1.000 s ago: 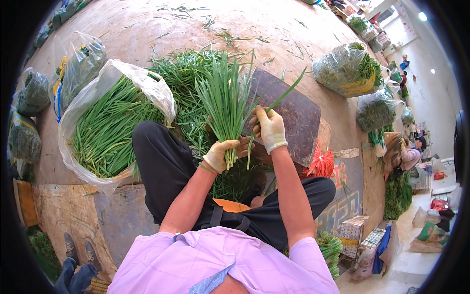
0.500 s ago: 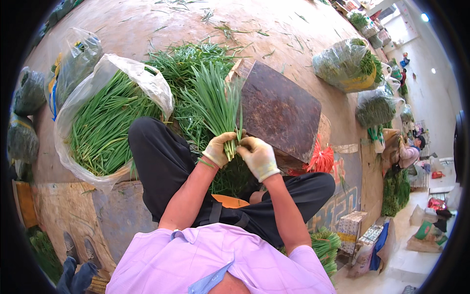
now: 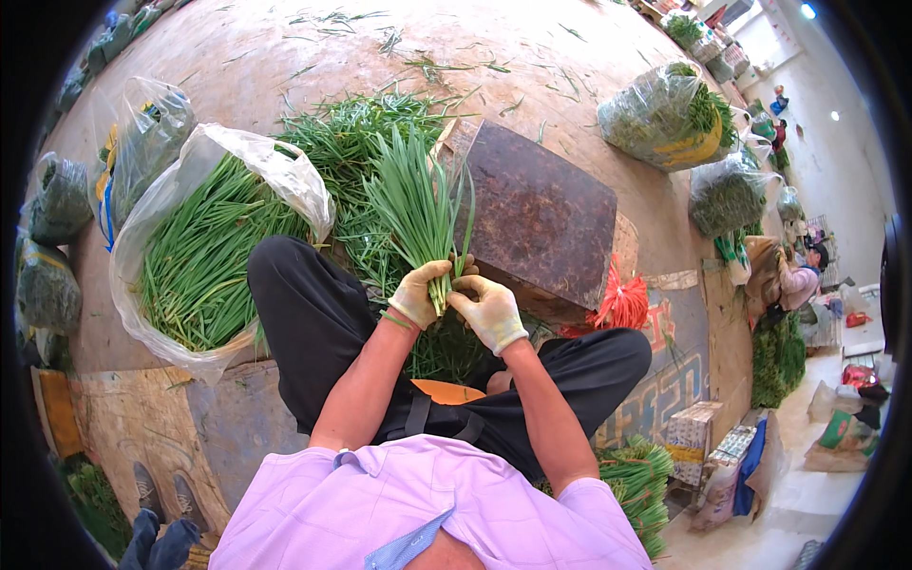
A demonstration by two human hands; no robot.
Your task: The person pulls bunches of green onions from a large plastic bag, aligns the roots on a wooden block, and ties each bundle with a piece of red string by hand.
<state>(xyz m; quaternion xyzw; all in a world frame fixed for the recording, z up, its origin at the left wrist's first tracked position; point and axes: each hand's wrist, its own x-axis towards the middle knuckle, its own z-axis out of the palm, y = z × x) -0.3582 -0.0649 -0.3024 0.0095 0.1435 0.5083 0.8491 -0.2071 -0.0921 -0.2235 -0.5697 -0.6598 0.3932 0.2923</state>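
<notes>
My left hand (image 3: 416,294), in a pale work glove, is closed around the lower stems of a bunch of garlic chives (image 3: 413,195). The bunch fans out away from me, with its cut ends toward my lap. My gloved right hand (image 3: 488,312) is at the right side of the stems, its thumb and fingers pinched near the base on what looks like a loose chive blade rising there. The fingertips are partly hidden. Beyond the bunch lies a loose heap of chives (image 3: 328,142). A dark brown board on a box (image 3: 541,209) stands just right of it.
At my left is an open clear bag (image 3: 318,190) full of chives. Red plastic ties (image 3: 622,302) hang at the board's near right corner. Packed bags of greens (image 3: 665,119) stand at the far right. Another person (image 3: 798,280) sits at the right, and shoes (image 3: 147,489) show at the lower left.
My right hand has moved slightly left and down along the stems, its fingertips nearer the cut ends. The left hand keeps its hold on the bunch. The view has shifted slightly.
</notes>
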